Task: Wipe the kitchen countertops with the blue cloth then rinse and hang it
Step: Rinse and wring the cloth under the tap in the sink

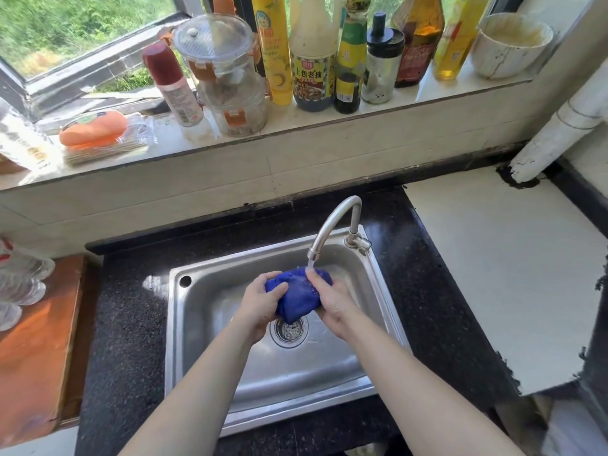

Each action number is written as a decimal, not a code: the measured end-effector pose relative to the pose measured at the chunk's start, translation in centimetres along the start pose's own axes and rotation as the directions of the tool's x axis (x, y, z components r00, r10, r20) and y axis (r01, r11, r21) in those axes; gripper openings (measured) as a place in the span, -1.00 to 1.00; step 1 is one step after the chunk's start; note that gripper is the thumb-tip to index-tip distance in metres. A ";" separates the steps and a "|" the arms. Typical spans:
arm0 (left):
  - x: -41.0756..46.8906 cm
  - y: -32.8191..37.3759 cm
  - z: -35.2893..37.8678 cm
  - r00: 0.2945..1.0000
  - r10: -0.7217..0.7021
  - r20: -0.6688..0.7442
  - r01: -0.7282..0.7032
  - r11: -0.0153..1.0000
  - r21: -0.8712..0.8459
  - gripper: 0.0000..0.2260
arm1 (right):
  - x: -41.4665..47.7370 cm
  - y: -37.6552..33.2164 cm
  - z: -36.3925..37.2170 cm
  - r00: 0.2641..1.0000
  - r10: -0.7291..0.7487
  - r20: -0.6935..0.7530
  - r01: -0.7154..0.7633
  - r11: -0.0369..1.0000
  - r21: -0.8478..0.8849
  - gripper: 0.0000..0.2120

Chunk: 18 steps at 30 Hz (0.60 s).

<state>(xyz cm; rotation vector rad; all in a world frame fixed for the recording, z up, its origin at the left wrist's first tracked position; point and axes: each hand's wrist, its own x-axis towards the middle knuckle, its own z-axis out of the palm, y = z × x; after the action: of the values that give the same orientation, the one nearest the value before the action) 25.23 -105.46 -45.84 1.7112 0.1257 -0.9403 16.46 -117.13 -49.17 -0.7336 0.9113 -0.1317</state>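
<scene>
The blue cloth is bunched into a wad over the steel sink, right above the drain. Water runs from the curved tap onto the top of the cloth. My left hand grips the cloth's left side. My right hand grips its right side, thumb on top near the water stream. Both hands hold the cloth between them, inside the basin.
Dark speckled countertop surrounds the sink. A wooden board lies at the left, a white slab at the right with a white pipe. The windowsill above carries several bottles, a jar and a bowl.
</scene>
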 end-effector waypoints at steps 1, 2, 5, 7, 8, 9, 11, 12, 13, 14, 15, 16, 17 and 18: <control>0.2 0.0 0.0 1.000 -0.001 -0.012 0.001 1.000 0.003 -0.79 | -0.1 0.0 0.0 1.000 -0.021 -0.023 0.018 0.994 -0.111 -0.49; 0.3 0.1 0.0 1.000 0.004 -0.017 -0.004 1.000 -0.010 -0.82 | -0.3 0.0 -0.2 0.997 -0.054 -0.045 0.042 0.970 -0.241 -0.44; 0.3 0.1 0.4 1.000 0.008 0.011 -0.007 0.995 -0.098 -0.85 | -0.6 -0.2 -1.4 0.989 -0.132 -0.065 0.095 0.910 -0.404 -0.36; 0.4 0.1 0.6 0.999 0.021 0.037 -0.015 0.989 -0.150 -0.85 | -0.1 0.0 -2.1 0.990 -0.128 -0.059 0.091 0.900 -0.426 -0.29; 0.4 0.2 0.7 0.998 0.027 0.052 -0.017 0.983 -0.183 -0.84 | -0.1 0.1 -2.0 0.987 -0.141 -0.073 0.093 0.886 -0.455 -0.24; 0.3 0.3 0.8 0.997 0.029 0.072 -0.013 0.976 -0.218 -0.84 | -0.2 0.1 -1.9 0.986 -0.145 -0.083 0.092 0.885 -0.456 -0.18; 0.1 0.7 1.1 0.993 0.038 0.116 -0.005 0.961 -0.276 -0.84 | -0.3 -0.2 -1.4 0.986 -0.116 -0.121 0.070 0.942 -0.329 -0.21; 0.2 0.8 1.2 0.990 0.045 0.132 -0.005 0.956 -0.294 -0.83 | -0.4 -0.3 -1.1 0.986 -0.094 -0.141 0.062 0.973 -0.221 -0.29; 0.2 1.0 1.3 0.987 0.057 0.149 -0.009 0.951 -0.308 -0.82 | -0.3 -0.3 -1.0 0.987 -0.065 -0.145 0.047 0.991 -0.125 -0.36; 0.1 1.1 1.4 0.984 0.070 0.166 -0.014 0.948 -0.317 -0.79 | -0.1 -0.3 -1.1 0.990 -0.038 -0.133 0.032 0.998 -0.047 -0.37; 0.1 1.2 1.4 0.979 0.082 0.184 -0.018 0.945 -0.326 -0.77 | -0.1 -0.4 -1.1 0.997 0.004 -0.080 -0.004 1.000 -0.004 -0.34; 0.2 1.3 1.5 0.976 0.088 0.197 -0.019 0.944 -0.330 -0.75 | -0.1 -0.5 -1.1 0.999 0.050 0.005 -0.050 0.999 0.009 -0.32; 0.3 1.3 1.5 0.977 0.092 0.192 -0.027 0.947 -0.319 -0.74 | -0.1 -0.5 -1.1 0.993 0.084 0.080 -0.085 0.996 0.012 -0.38; 0.4 1.3 1.5 0.983 0.100 0.157 -0.050 0.954 -0.296 -0.76 | -0.2 -0.6 -1.0 0.988 0.104 0.113 -0.109 0.993 0.037 -0.50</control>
<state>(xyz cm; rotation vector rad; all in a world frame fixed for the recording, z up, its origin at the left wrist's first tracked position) 25.37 -107.40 -45.18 1.3494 0.0805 -0.9561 15.66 -118.01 -49.01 -0.6446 0.8369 -0.0155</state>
